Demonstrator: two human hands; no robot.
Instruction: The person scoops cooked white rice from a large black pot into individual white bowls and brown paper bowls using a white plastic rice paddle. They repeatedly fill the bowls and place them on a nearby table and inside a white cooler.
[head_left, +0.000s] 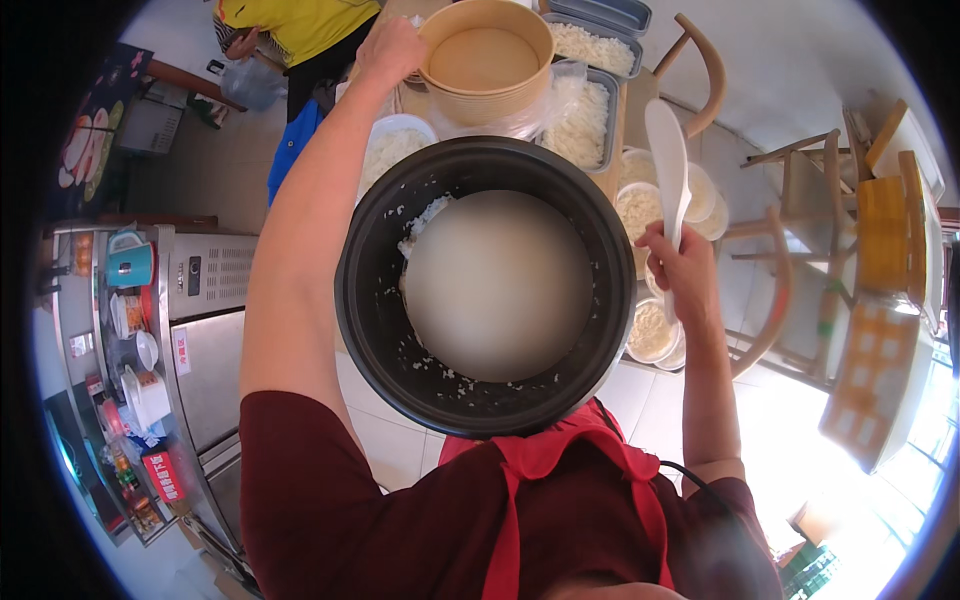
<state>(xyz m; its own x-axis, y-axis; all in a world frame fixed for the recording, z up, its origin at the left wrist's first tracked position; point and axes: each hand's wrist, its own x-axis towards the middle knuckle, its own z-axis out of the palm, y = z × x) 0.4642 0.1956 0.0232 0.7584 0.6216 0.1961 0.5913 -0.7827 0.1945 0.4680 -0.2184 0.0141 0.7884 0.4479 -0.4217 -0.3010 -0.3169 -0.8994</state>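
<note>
My right hand (686, 274) grips a white rice paddle (666, 142), held upright to the right of the big black cooking pot (375, 352). Grains of cooked rice (420, 225) cling to the pot's inner wall; a pale blurred patch covers its middle, so the contents there cannot be made out. Beyond the pot, my left hand (390, 52) is at the left rim of stacked kraft paper bowls (487, 64). Its fingertips are partly hidden, and whether they hold the rim is unclear. Clear plastic wrap (559, 97) lies around the stack's base.
Grey trays of rice (581, 124) stand right of the bowls, a white bowl of rice (397, 146) left. Several round tubs of rice (649, 330) sit beside the pot. Wooden chairs (772, 300) line the right; a steel fridge (214, 360) stands left. A person in yellow (300, 30) is nearby.
</note>
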